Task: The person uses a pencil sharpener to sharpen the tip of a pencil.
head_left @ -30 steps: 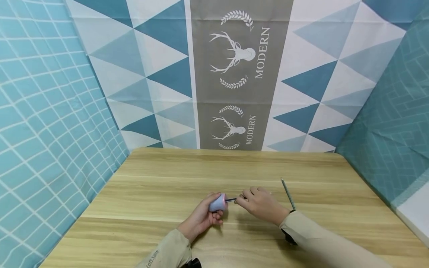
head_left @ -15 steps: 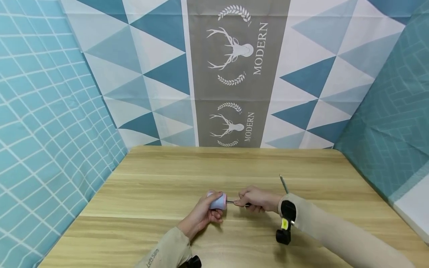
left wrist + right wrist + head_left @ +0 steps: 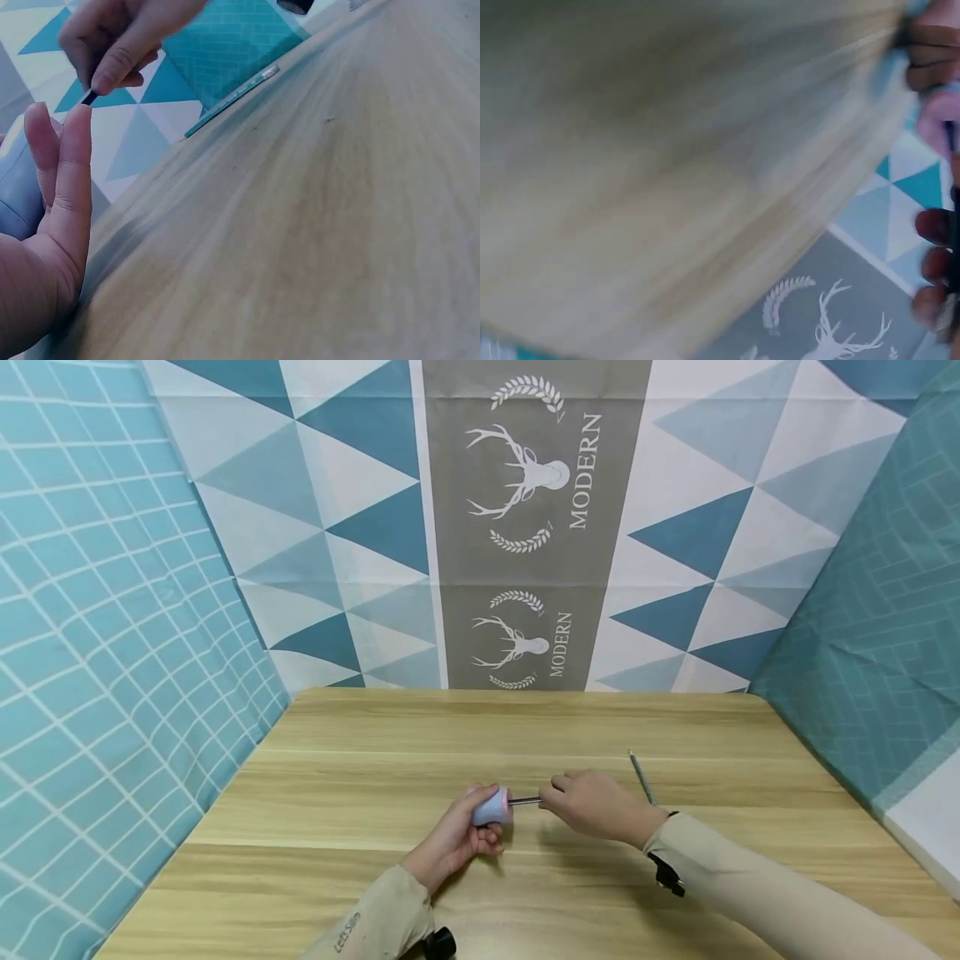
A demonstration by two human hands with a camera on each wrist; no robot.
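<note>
In the head view my left hand grips a pale blue barrel with a pink end, apparently a pencil sharpener. A thin dark pencil runs out of that pink end. My right hand pinches the pencil, covering its rear part. From the left wrist, the blue sharpener shows behind fingers of my left hand, with my right hand on the pencil above. In the blurred right wrist view, the pink end of the sharpener and my right fingers appear at the right edge.
A second, dark green pencil lies on the wooden table, just beyond the right wrist. Patterned cloths hang behind the table and at both sides. A white surface borders the table's right edge.
My right hand turned over about the pencil and then turned back, its wrist camera swinging with it. The left hand keeps its grip on the sharpener, almost in place.
</note>
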